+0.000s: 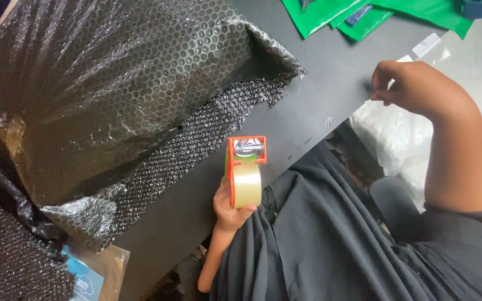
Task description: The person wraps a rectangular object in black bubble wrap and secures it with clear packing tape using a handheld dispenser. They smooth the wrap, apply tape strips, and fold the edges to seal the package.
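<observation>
My left hand [229, 207] grips an orange tape dispenser [245, 167] loaded with a roll of clear tape, held upright just over the near edge of the dark table [319, 83]. A large bundle wrapped in black bubble wrap [112, 95] lies on the table to the left of the dispenser, its loose flap reaching almost to it. My right hand [419, 89] hovers at the table's edge to the upper right, thumb and fingers pinched together. Whether anything is pinched between them is too small to tell.
Green plastic bags [358, 17] lie at the table's far end, with a strip of clear tape [428, 44] near them. Clear plastic sheeting [397, 139] sits below the table edge. More black bubble wrap [12, 256] and a blue-and-clear packet [87, 278] lie at the lower left.
</observation>
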